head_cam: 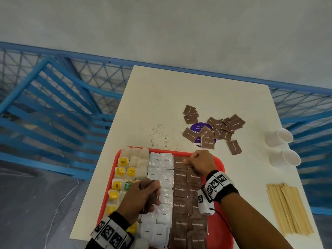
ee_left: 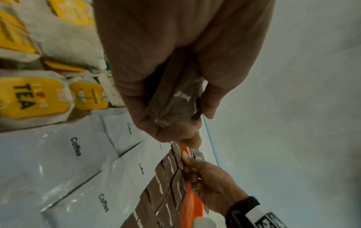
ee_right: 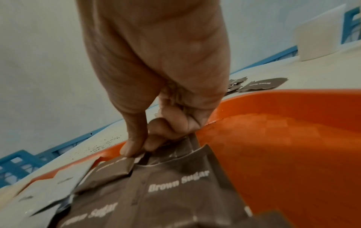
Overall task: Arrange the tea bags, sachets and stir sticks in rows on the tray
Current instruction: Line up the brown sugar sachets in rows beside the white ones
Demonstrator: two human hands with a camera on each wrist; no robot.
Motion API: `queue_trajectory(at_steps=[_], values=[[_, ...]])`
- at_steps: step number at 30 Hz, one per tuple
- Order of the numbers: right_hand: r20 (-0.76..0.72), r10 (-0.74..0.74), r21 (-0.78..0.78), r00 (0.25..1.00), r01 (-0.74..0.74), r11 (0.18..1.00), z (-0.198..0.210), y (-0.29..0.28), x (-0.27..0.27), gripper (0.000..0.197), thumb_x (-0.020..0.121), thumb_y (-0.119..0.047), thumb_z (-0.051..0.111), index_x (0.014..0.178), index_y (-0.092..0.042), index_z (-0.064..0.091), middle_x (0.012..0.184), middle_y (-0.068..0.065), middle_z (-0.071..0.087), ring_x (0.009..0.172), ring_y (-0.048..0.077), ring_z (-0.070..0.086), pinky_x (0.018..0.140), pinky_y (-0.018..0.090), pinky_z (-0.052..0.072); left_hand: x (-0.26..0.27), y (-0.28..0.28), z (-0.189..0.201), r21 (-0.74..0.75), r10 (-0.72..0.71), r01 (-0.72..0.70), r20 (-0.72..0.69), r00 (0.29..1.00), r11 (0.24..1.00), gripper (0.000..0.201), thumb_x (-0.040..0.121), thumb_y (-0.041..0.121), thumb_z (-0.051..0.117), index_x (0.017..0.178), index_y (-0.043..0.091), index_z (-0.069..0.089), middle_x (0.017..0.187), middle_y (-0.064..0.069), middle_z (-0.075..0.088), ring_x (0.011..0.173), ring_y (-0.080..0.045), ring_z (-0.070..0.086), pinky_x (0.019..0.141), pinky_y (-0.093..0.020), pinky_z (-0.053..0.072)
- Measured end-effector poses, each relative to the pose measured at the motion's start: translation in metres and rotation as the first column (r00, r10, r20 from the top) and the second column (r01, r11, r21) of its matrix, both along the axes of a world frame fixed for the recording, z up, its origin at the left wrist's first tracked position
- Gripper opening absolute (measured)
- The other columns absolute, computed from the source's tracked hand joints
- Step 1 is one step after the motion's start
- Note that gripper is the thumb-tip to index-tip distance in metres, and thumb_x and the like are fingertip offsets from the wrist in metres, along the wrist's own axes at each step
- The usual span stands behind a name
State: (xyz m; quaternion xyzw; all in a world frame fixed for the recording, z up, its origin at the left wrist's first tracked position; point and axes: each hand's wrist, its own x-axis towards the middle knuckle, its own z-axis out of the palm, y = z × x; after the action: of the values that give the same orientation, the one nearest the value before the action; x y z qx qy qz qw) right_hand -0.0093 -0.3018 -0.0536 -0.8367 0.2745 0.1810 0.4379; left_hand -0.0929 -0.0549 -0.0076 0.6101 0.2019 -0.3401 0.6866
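White table (head_cam: 161,97): loose sugar sachets (head_cam: 220,128), cups (head_cam: 282,146).

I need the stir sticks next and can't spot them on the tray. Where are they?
The stir sticks are not on the red tray: in the head view they lie bundled on the white table's near right, right of the tray and below two paper cups.

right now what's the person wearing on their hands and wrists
Both hands are bare: left hand, right hand. Each wrist carries a black band covered in white tiles printed with black square fiducial markers. On the right wrist a small white camera unit hangs from the band, with a thin black cable trailing off it. No sleeves show.
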Motion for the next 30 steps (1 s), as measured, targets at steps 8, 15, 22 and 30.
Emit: queue_trajectory(at_steps=[8,15,22,30], values=[[0.152,0.109,-0.131,0.982,-0.09,0.987,0.04,0.011,-0.016,0.029,0.08,-0.035,0.079,0.073,-0.017,0.058,0.072,-0.007,0.066,0.07,0.006,0.061,0.06,0.02,0.043,0.015,-0.006,0.023,-0.321,0.067,-0.128,-0.193,0.979,0.938,0.054,0.094,0.053,0.05,0.104,0.002,0.067,0.087,-0.019,0.064,0.065,-0.029,0.062,0.049,-0.029,0.052],[0.359,0.514,0.013,0.779,-0.555,0.832,0.126,0.036,-0.091,0.019,0.077,-0.041,0.079,0.087,-0.029,0.069,0.078,-0.017,0.064,0.074,0.002,0.058,0.067,0.018,0.046,0.013,-0.037,0.043,-0.42,-0.019,-0.042,-0.139,0.99,0.907,0.066,0.097,0.057,0.039,0.115,0.0,0.067,0.089,-0.022,0.068,0.064,-0.029,0.065,0.05,-0.033,0.054],[0.309,0.529,-0.209,0.791,-0.486,0.849,0.12,0.034,-0.124,0.04,0.064,-0.045,0.085,0.089,-0.031,0.057,0.116,-0.026,0.048,0.106,-0.002,0.043,0.088,0.017,0.039,-0.002,-0.067,0.05,-0.499,0.002,-0.081,-0.157,0.988,0.863,0.049,0.103,0.043,0.039,0.121,0.005,0.065,0.116,-0.024,0.068,0.093,-0.032,0.071,0.07,-0.038,0.06],[0.371,0.275,0.105,0.887,-0.334,0.937,0.133,-0.003,-0.124,0.005,0.087,-0.02,0.073,0.087,-0.016,0.077,0.071,-0.013,0.07,0.061,-0.005,0.056,0.061,0.012,0.043,-0.004,-0.056,0.056,-0.237,-0.141,0.158,0.087,0.986,0.959,0.029,0.099,0.033,0.048,0.093,0.009,0.062,0.084,-0.016,0.067,0.066,-0.024,0.064,0.054,-0.033,0.054]])
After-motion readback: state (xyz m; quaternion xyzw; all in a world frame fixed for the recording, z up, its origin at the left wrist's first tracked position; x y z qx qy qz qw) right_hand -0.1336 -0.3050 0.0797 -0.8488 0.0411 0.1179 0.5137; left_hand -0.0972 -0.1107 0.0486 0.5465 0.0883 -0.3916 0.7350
